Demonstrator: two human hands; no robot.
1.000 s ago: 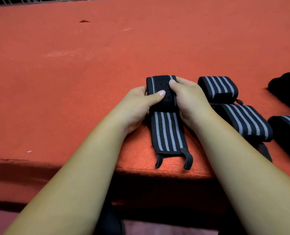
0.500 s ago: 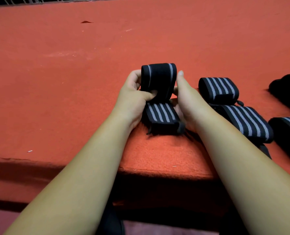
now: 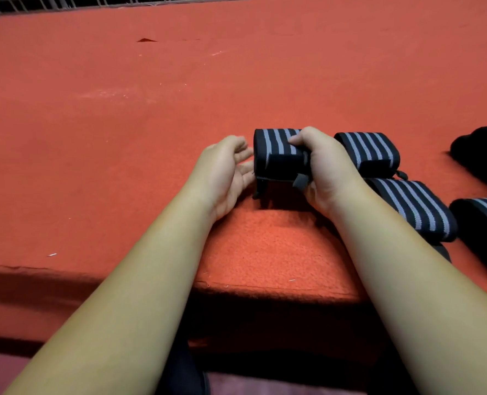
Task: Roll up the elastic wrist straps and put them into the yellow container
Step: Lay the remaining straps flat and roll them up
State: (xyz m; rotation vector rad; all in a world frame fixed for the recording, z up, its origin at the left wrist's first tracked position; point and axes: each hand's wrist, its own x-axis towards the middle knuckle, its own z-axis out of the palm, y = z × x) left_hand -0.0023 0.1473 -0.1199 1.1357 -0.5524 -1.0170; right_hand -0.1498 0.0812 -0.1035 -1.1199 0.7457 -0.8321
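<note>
A black wrist strap with grey stripes (image 3: 276, 155) is rolled into a thick bundle on the red felt table (image 3: 122, 138). My right hand (image 3: 322, 172) grips its right side, fingers curled over the top. A short end and thumb loop hang from the roll's near edge. My left hand (image 3: 228, 172) lies beside the roll's left end with fingers relaxed, its fingertips at the roll's edge, holding nothing. The yellow container is out of view.
A second rolled strap (image 3: 370, 152) sits just right of my right hand. A flat striped strap (image 3: 413, 209) lies nearer, partly under my right forearm. More dark straps (image 3: 482, 158) lie at the right edge. The table's front edge runs below my wrists.
The strap's loose tail has been rolled in, so the whole strap is now one bundle. My left hand has let go and opened beside it. My right hand now wraps over the roll.
</note>
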